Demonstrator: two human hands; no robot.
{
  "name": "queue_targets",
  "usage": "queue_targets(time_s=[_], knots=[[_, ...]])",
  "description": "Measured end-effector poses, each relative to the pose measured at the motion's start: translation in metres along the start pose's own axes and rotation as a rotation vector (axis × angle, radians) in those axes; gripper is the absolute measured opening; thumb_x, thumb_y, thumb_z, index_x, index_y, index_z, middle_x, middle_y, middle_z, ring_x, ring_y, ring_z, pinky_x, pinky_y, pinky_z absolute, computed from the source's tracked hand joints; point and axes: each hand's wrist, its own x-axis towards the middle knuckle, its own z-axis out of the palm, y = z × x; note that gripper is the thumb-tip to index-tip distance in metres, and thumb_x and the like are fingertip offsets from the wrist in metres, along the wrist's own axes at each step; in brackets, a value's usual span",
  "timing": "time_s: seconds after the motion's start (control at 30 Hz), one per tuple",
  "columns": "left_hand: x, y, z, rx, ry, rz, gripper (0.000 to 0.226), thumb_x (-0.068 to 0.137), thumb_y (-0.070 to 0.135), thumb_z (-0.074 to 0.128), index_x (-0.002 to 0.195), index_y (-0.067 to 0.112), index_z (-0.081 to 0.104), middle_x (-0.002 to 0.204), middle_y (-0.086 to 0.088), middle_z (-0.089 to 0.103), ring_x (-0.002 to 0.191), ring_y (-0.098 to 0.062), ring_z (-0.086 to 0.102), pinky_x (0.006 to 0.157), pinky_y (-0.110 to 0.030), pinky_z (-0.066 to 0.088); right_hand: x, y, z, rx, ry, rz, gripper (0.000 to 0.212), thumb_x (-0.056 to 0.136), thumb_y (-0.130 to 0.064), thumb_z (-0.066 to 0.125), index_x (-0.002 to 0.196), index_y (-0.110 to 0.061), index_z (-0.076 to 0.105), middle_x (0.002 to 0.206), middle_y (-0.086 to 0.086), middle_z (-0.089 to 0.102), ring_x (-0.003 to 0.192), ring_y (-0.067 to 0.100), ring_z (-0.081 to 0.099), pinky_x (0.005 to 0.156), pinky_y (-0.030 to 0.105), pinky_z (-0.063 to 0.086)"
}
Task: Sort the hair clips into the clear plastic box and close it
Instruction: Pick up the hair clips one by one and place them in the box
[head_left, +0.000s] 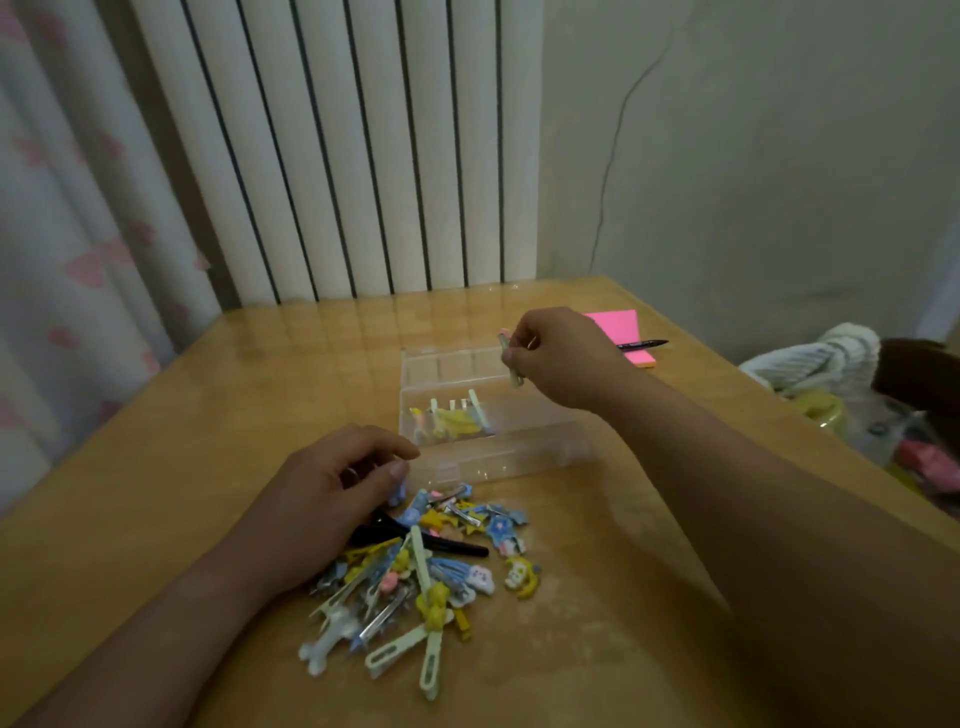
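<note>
A clear plastic box (524, 449) lies open on the wooden table, its lid (447, 364) folded back on the far side. Several pale green and yellow clips (457, 418) rest in the box's left part. My right hand (561, 358) hovers above the box's right end and pinches a pale green hair clip (511, 364) that hangs down from the fingertips. My left hand (332, 488) rests on the near-left edge of a heap of colourful hair clips (431, 566) in front of the box, fingers curled over a small light blue clip (397, 493).
A pink sticky-note pad (621, 330) with a black pen (641, 344) lies behind my right hand. A white radiator (337, 145) stands behind the table. Cloth and toys (841, 395) are piled off the table's right edge. A curtain (67, 218) hangs at left.
</note>
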Motion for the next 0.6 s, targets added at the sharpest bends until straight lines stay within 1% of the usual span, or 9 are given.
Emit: queue_targets(time_s=[0.03,0.13,0.17,0.23,0.33,0.4,0.43,0.53,0.6], knots=[[0.000,-0.001,-0.001,-0.004,0.000,0.003,0.017,0.103,0.027,0.066,0.108,0.040,0.076,0.099,0.012,0.074,0.089,-0.012,0.071,0.078,-0.030,0.057,0.006,-0.003,0.003,-0.052,-0.035,-0.002,0.014,0.098,-0.034,0.070,0.095,-0.020,0.072,0.087,-0.004,0.069,0.080,0.016,0.066,0.068,0.034,0.055],[-0.002,-0.002,-0.001,-0.023,-0.005,0.012,0.017,0.104,0.029,0.066,0.110,0.041,0.076,0.099,0.012,0.073,0.090,-0.013,0.070,0.081,-0.037,0.058,0.018,-0.010,0.013,-0.161,-0.206,0.034,0.017,0.095,-0.029,0.072,0.091,-0.013,0.078,0.085,0.003,0.076,0.083,0.022,0.071,0.083,0.043,0.062],[-0.001,-0.003,-0.001,-0.023,-0.004,0.017,0.017,0.104,0.030,0.066,0.110,0.042,0.075,0.099,0.013,0.073,0.090,-0.012,0.070,0.082,-0.038,0.058,0.020,-0.011,0.016,-0.180,-0.262,0.057,0.017,0.093,-0.026,0.073,0.091,-0.011,0.080,0.086,0.006,0.077,0.084,0.024,0.072,0.085,0.044,0.062],[-0.001,-0.004,-0.001,-0.020,0.003,0.027,0.016,0.104,0.030,0.066,0.109,0.042,0.075,0.099,0.014,0.072,0.090,-0.011,0.070,0.082,-0.038,0.058,0.024,-0.011,0.020,-0.227,-0.338,0.094,0.015,0.090,-0.020,0.074,0.091,-0.007,0.081,0.087,0.009,0.079,0.086,0.028,0.075,0.086,0.045,0.064],[0.001,-0.006,-0.001,-0.003,-0.001,0.037,0.016,0.104,0.030,0.066,0.109,0.041,0.075,0.098,0.014,0.072,0.089,-0.010,0.069,0.079,-0.036,0.058,0.027,-0.012,0.021,-0.260,-0.358,0.137,0.015,0.090,-0.016,0.070,0.089,-0.004,0.080,0.084,0.012,0.079,0.080,0.029,0.077,0.081,0.041,0.065],[0.000,-0.006,-0.001,-0.009,-0.003,0.037,0.016,0.103,0.029,0.066,0.109,0.041,0.075,0.097,0.013,0.072,0.087,-0.010,0.069,0.078,-0.035,0.057,0.028,-0.013,0.024,-0.275,-0.359,0.162,0.015,0.089,-0.016,0.069,0.086,-0.004,0.077,0.080,0.013,0.077,0.073,0.028,0.074,0.076,0.037,0.063],[0.000,-0.006,0.000,-0.014,-0.006,0.038,0.016,0.104,0.029,0.066,0.109,0.041,0.075,0.096,0.013,0.073,0.087,-0.010,0.069,0.078,-0.034,0.057,0.028,-0.014,0.025,-0.289,-0.358,0.165,0.014,0.088,-0.015,0.069,0.085,-0.004,0.077,0.079,0.013,0.077,0.072,0.028,0.075,0.075,0.037,0.063],[0.000,-0.007,0.000,-0.033,-0.011,0.042,0.017,0.103,0.028,0.066,0.109,0.041,0.075,0.095,0.010,0.074,0.087,-0.012,0.070,0.080,-0.037,0.058,0.026,-0.013,0.028,-0.293,-0.351,0.170,0.014,0.086,-0.016,0.071,0.083,-0.004,0.078,0.079,0.012,0.078,0.079,0.031,0.078,0.080,0.043,0.064],[0.000,-0.007,0.000,-0.042,-0.014,0.042,0.017,0.103,0.029,0.066,0.110,0.040,0.076,0.096,0.010,0.075,0.088,-0.012,0.071,0.081,-0.035,0.058,0.022,-0.010,0.028,-0.281,-0.346,0.163,0.019,0.091,-0.021,0.072,0.089,-0.004,0.080,0.081,0.010,0.079,0.080,0.028,0.078,0.084,0.043,0.065]])
